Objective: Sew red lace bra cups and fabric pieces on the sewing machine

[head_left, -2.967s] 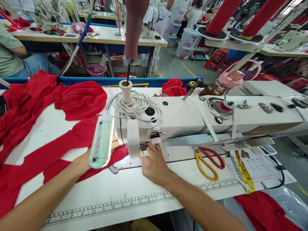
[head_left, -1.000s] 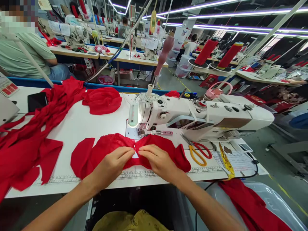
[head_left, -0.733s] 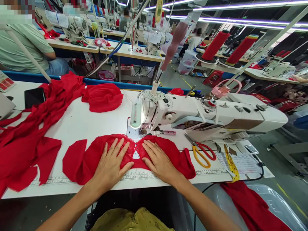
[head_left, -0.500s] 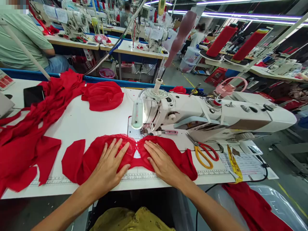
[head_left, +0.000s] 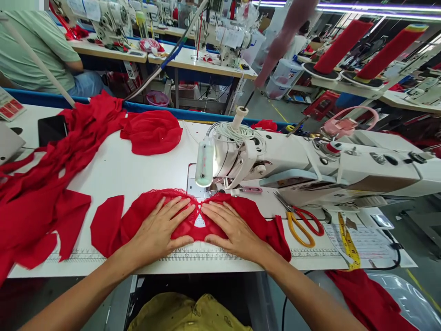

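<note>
A red lace garment piece (head_left: 138,216) lies spread on the white sewing table (head_left: 138,170), just in front of the sewing machine (head_left: 310,165). My left hand (head_left: 161,230) rests flat on its left half, fingers spread. My right hand (head_left: 230,230) presses flat on its right half, fingers stretched toward the centre seam. Both hands hold nothing. The needle area with its lamp (head_left: 205,163) is right behind my fingertips.
Orange-handled scissors (head_left: 299,220) and a yellow tape measure (head_left: 347,241) lie at the right. A heap of red fabric (head_left: 51,174) covers the left side, with a dark phone (head_left: 51,129) beside it. A person in a green shirt (head_left: 37,55) sits behind. Red thread cones (head_left: 339,46) stand back right.
Earlier my hands were under the machine head; then they pinched the red piece at its centre. Since then they have flattened out on it and stayed pressed there while the view shifted.
</note>
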Demonstrator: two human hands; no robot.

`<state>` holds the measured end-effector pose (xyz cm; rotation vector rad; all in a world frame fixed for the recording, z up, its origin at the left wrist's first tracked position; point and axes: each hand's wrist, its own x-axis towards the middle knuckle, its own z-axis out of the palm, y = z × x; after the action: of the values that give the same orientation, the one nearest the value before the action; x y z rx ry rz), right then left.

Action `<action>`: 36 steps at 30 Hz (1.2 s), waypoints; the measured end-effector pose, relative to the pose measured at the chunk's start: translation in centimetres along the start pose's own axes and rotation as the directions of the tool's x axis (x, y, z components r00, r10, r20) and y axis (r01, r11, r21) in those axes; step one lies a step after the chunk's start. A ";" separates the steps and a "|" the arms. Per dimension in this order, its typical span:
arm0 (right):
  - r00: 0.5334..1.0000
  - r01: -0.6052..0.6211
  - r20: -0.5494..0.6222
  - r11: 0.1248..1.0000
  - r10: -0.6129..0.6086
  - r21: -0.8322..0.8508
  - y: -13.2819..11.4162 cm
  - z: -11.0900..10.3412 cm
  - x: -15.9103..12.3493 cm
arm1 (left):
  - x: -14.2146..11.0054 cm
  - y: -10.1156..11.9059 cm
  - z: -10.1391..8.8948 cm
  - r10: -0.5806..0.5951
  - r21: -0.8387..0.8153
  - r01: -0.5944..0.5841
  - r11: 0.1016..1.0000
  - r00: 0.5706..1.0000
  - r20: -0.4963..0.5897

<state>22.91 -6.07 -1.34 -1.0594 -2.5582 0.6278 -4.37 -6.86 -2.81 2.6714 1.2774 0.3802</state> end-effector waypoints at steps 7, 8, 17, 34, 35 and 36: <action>0.997 -0.063 0.038 0.995 0.060 0.078 -0.1 -1.0 0.3 | 0.3 -0.1 0.0 -0.005 0.057 0.004 0.998 1.000 0.018; 0.997 -0.070 0.048 0.993 0.066 0.097 -0.1 -1.2 0.4 | 0.3 -0.1 0.0 -0.002 0.060 0.001 0.998 1.000 0.016; 0.991 -0.104 0.100 0.979 0.088 0.174 0.1 -1.7 0.6 | 0.3 -0.5 0.2 0.028 0.058 -0.027 0.998 0.999 -0.022; 0.991 -0.114 0.090 0.976 0.098 0.188 0.3 -1.5 0.6 | 0.2 -0.6 0.2 0.059 0.126 -0.054 0.991 0.998 -0.034; 0.992 -0.109 0.086 0.976 0.094 0.190 0.3 -1.4 0.6 | 0.2 -0.5 0.2 0.054 0.120 -0.050 0.992 0.998 -0.028; 0.992 -0.106 0.084 0.976 0.091 0.191 0.4 -1.4 0.6 | 0.2 -0.5 0.1 0.047 0.112 -0.045 0.993 0.999 -0.022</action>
<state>23.33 -5.03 -0.25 -1.1188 -2.4550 0.9405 -4.61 -6.37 -3.05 2.8013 1.2817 0.3588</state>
